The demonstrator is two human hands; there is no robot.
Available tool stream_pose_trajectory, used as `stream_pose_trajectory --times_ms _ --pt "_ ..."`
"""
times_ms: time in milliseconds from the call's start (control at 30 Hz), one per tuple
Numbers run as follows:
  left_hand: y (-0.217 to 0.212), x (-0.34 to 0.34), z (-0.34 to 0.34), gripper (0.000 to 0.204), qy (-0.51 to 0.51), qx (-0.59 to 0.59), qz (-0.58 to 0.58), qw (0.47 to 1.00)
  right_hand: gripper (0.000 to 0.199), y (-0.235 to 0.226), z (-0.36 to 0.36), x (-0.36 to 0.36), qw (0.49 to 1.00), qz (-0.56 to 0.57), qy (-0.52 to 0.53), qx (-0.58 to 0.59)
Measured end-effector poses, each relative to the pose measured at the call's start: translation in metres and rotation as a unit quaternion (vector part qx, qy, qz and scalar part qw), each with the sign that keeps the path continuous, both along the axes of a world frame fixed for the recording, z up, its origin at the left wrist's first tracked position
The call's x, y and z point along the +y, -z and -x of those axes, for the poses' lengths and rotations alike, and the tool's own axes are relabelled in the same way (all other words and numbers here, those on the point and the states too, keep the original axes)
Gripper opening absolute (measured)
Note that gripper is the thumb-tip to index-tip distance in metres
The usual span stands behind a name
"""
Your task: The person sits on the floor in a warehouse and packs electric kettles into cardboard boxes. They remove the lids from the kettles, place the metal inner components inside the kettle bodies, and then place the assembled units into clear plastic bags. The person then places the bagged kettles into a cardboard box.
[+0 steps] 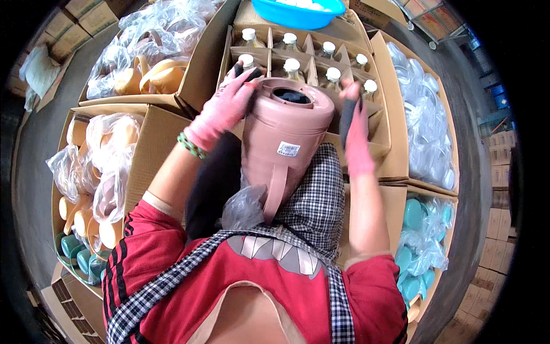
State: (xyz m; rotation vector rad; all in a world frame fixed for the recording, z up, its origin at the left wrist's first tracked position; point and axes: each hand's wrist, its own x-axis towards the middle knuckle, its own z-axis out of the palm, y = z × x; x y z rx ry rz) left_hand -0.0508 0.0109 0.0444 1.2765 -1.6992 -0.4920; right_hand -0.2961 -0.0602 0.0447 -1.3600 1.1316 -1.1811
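A dusty-pink vacuum jug point(266, 135) rests upright, slightly tilted, between my knees. Its round mouth point(293, 96) is uncovered and shows a dark, glossy inside. The handle point(277, 192) and a white label face me, and clear plastic film point(245, 207) bunches beside its lower part. My left hand point(229, 102), in a pink glove with dark fingertips, lies against the jug's upper left rim, fingers spread. To the right, my gloved right hand point(356, 126) is raised apart from the jug, slightly blurred, its fingers loosely extended and nothing visible in it.
Ahead, a divided carton point(381, 129) holds several white-capped glass bottles point(292, 67). Behind it stands a blue basin point(298, 16) of white pieces. Cartons of plastic-wrapped peach parts point(166, 77), grey parts point(421, 109) and teal parts point(412, 215) flank me on both sides.
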Motion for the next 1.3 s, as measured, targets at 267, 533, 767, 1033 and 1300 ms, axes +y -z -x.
stream_pose_trajectory --times_ms 267,533,767,1033,1300 --pt "0.028 -0.037 -0.010 0.035 0.027 0.280 -0.179 0.943 0.057 0.003 -0.021 0.028 0.996 0.039 -0.066 -0.035" --pt "0.026 -0.020 -0.002 0.037 0.100 0.510 -0.237 0.821 0.043 0.009 -0.029 0.030 0.992 0.012 -0.126 -0.006" --pt "0.008 0.007 0.052 0.041 -0.114 0.167 -0.020 0.979 0.056 0.025 -0.016 -0.031 0.898 -0.242 -0.225 -0.291" --pt "0.012 -0.002 0.030 0.037 -0.159 0.252 -0.044 0.954 0.055 0.008 -0.003 -0.016 0.987 -0.097 -0.068 -0.107" --pt "0.028 -0.011 -0.007 0.035 -0.079 0.273 -0.196 0.939 0.045 0.014 -0.022 0.036 0.991 0.077 -0.105 0.017"
